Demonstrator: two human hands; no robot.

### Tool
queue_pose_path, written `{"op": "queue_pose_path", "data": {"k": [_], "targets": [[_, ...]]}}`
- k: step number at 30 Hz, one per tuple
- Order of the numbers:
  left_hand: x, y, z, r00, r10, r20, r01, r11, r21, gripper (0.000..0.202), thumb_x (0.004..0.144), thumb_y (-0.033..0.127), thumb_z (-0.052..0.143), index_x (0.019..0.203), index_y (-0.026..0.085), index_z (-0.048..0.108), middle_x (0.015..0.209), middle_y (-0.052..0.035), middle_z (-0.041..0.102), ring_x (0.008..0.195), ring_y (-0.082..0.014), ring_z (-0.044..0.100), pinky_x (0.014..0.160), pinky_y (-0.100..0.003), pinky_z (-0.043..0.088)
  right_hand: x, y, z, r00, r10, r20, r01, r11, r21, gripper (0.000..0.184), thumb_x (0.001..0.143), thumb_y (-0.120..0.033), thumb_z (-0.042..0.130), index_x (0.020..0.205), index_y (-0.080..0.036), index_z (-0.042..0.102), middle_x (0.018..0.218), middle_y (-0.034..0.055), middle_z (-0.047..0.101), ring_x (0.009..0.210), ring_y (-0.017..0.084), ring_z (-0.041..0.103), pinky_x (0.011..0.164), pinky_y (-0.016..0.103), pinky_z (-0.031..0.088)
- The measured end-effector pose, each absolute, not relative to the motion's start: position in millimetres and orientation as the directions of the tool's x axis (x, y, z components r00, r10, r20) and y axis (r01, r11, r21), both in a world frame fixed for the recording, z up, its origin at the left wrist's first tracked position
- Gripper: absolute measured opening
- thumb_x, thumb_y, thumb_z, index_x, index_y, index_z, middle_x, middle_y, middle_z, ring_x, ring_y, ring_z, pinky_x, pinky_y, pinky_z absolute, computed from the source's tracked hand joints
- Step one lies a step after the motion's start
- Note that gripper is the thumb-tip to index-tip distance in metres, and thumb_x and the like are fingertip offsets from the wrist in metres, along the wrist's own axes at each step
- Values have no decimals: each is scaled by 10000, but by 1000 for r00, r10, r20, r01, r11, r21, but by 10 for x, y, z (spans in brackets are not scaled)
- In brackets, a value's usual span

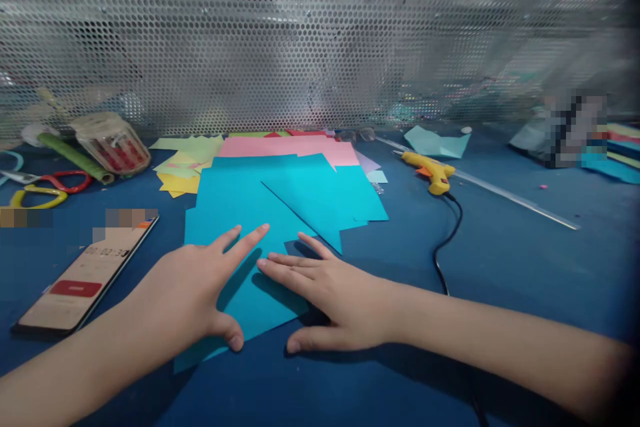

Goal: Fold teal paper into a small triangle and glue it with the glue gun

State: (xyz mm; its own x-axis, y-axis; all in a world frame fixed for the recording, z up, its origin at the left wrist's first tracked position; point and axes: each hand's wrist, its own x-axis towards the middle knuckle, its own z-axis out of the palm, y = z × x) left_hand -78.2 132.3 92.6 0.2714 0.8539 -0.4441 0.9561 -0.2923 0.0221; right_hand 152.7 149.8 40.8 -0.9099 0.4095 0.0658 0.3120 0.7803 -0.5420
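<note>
Plainly, from the head view, both my hands lie flat and open on a turquoise paper sheet (257,303) at the near middle of the blue table (525,260). My left hand (185,293) has its fingers spread wide with the thumb on the sheet's near edge. My right hand (333,300) rests palm down, fingers together and pointing left, their tips almost meeting my left index finger. Neither hand grips anything. The sheet lies askew on a stack of blue sheets (220,200), and a folded triangular flap (310,207) sits just beyond my fingertips. I judge the paper to be light, thin and limp. It would probably slide on the sheets beneath and crease at a careless pinch, so flat palms hold it best, and a corner or free edge is the place to lift. A phone (85,273) lies to the left, a yellow glue gun (433,173) to the right, and pink paper (290,147) behind.
</note>
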Motion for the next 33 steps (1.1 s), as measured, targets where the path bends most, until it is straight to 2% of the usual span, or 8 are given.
{"op": "queue_pose_path", "data": {"k": [5, 10, 16, 21, 26, 29, 31, 33], "targets": [[-797, 1337, 965, 275, 854, -441, 957, -289, 37, 1297, 545, 470, 907, 1553, 340, 100, 1469, -144, 495, 1152, -435, 613, 837, -460, 537, 1386, 1624, 492, -937, 348, 29, 280, 797, -535, 753, 925, -381, 647, 1521, -95, 287, 1524, 170, 402, 1428, 250, 360, 1215, 513, 110], [-927, 1351, 894, 303, 871, -386, 950, -308, 51, 1055, 681, 463, 814, 1548, 272, 244, 1219, -134, 697, 1003, -429, 672, 729, -455, 532, 1334, 1671, 464, -928, 361, 90, 285, 844, -454, 397, 982, -246, 563, 1353, -112, 528, 1406, 132, 565, 1331, 241, 502, 1198, 507, 211], [-1118, 1436, 767, 371, 894, -252, 929, -354, 111, 638, 758, 501, 733, 1337, 293, 562, 1270, -75, 670, 1071, -357, 641, 782, -393, 497, 1290, 1710, 230, -829, 447, 337, 285, 855, -433, 283, 949, -208, 620, 1231, -184, 626, 1127, 24, 747, 980, 159, 724, 1122, 385, 391], [-1106, 1510, 781, 391, 903, -175, 919, -374, 125, 171, 813, 402, 665, 831, 232, 657, 992, -36, 690, 724, -243, 623, 620, -335, 386, 1221, 1665, 109, -762, 474, 441, 300, 862, -409, 222, 991, -138, 503, 1129, -187, 669, 954, 15, 782, 878, 136, 738, 1081, 363, 425], [-1065, 1501, 798, 437, 878, -196, 894, -401, 200, 181, 860, 291, 560, 697, 215, 580, 850, -32, 621, 677, -204, 544, 593, -309, 331, 1196, 1649, 93, -727, 453, 515, 272, 880, -390, 245, 993, -134, 460, 1127, -185, 659, 898, -1, 779, 823, 121, 733, 1047, 359, 447], [-1073, 1468, 785, 443, 872, -208, 886, -389, 253, 185, 882, 292, 494, 736, 218, 580, 835, -36, 583, 694, -209, 535, 606, -312, 334, 1231, 1636, 163, -697, 452, 557, 273, 885, -377, 237, 992, -167, 466, 1128, -190, 658, 1003, 23, 770, 944, 131, 715, 1064, 370, 418], [-1075, 1418, 782, 442, 870, -217, 878, -370, 303, 198, 899, 334, 463, 776, 222, 571, 857, -37, 581, 716, -210, 549, 620, -314, 352, 1278, 1591, 258, -694, 409, 593, 264, 910, -319, 256, 985, -295, 518, 1175, -181, 647, 1120, 58, 742, 1126, 170, 651, 1111, 403, 355], [-1061, 1341, 798, 445, 861, -248, 864, -339, 371, 247, 933, 390, 408, 826, 230, 563, 861, -30, 601, 728, -205, 572, 625, -309, 383, 1331, 1513, 365, -752, 297, 589, 217, 955, -203, 453, 949, -479, 555, 1281, -174, 600, 1273, 89, 674, 1269, 209, 549, 1165, 445, 259]]}}
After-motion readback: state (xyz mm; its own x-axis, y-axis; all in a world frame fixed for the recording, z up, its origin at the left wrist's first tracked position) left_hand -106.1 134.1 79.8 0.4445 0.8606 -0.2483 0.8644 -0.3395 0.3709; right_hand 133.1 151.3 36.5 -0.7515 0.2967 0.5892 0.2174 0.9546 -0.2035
